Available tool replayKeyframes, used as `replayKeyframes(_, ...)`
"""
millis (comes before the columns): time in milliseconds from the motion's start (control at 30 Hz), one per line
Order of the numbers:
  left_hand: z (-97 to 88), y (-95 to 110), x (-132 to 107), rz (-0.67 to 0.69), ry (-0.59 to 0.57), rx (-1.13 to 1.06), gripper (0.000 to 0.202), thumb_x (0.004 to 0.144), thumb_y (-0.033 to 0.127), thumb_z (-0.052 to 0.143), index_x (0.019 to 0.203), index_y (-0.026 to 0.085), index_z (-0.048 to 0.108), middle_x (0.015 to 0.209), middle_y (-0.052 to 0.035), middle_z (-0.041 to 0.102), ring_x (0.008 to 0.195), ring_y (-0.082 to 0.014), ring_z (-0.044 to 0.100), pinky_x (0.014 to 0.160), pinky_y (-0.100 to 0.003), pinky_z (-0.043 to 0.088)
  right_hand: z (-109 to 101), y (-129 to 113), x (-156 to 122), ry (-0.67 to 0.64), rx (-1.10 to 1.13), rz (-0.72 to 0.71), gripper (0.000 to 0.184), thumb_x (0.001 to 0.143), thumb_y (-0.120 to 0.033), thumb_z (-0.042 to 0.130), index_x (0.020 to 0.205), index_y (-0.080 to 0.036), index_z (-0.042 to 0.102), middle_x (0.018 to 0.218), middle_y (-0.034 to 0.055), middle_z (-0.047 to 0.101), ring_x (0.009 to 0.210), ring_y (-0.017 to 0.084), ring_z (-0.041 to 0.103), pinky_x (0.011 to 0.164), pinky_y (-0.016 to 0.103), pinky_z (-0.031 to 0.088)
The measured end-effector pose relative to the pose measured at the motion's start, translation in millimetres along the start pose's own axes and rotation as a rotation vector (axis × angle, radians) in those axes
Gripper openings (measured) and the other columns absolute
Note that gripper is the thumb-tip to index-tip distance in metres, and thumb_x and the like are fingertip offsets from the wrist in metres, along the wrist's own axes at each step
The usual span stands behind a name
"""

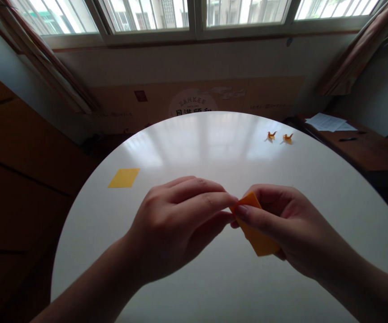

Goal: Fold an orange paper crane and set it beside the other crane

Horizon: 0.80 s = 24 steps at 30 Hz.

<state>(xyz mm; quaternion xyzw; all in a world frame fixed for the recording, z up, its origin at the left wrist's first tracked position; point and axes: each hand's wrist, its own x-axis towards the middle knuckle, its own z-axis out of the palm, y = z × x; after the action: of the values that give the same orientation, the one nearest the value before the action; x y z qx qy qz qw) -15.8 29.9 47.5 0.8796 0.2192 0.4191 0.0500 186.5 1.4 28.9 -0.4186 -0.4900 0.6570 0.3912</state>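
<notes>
A folded piece of orange-yellow paper (260, 241) is held above the table, in front of me. My right hand (288, 220) grips it, thumb on top and fingers curled behind. The fingertips of my left hand (180, 220) pinch the paper's left corner, and the thumb lies below the index finger. How the paper is folded under the fingers is partly hidden. A flat yellow paper sheet (124, 178) lies to the left of my left hand. Two small folded paper birds (271, 136) stand side by side at the table's far right.
The round white table (194, 296) fills most of the view. Beyond its right edge, white papers (328, 122) and a dark pen-like object (347, 139) rest on a brown desk (378, 148). A wooden cabinet (19, 188) stands left; windows (146, 15) and curtains (49, 63) are behind.
</notes>
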Motion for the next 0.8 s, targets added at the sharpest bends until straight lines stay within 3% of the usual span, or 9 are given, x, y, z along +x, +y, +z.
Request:
replayKeyframes(467,1.0,0.1,0.4,0.000,-0.003,0.003,0.016,0.082,0.013,0.075,0.097,0.017,0.072,0.092,-0.0034,0.075,0.078,-0.0130,0.070,0.069,-0.023,0.059,-1.7,-0.5,-0.4,-0.003,0.004,-0.001,0.013,0.082,-0.033,0.077,0.079,-0.020,0.073,0.059,-0.0030,0.056,0.044,0.005,0.040,0.035,0.014,0.026)
replayKeyframes(800,-0.5,0.7,-0.3,-0.003,0.000,0.001,0.017,0.080,0.011,0.076,0.096,0.016,0.072,0.092,-0.0038,0.075,0.077,-0.0126,0.070,0.070,-0.022,0.059,-0.3,-2.5,-0.4,0.003,-0.016,-0.001,0.019,0.081,-0.037,0.077,0.079,-0.018,0.073,0.061,-0.0012,0.058,0.044,0.005,0.042,0.035,0.014,0.027)
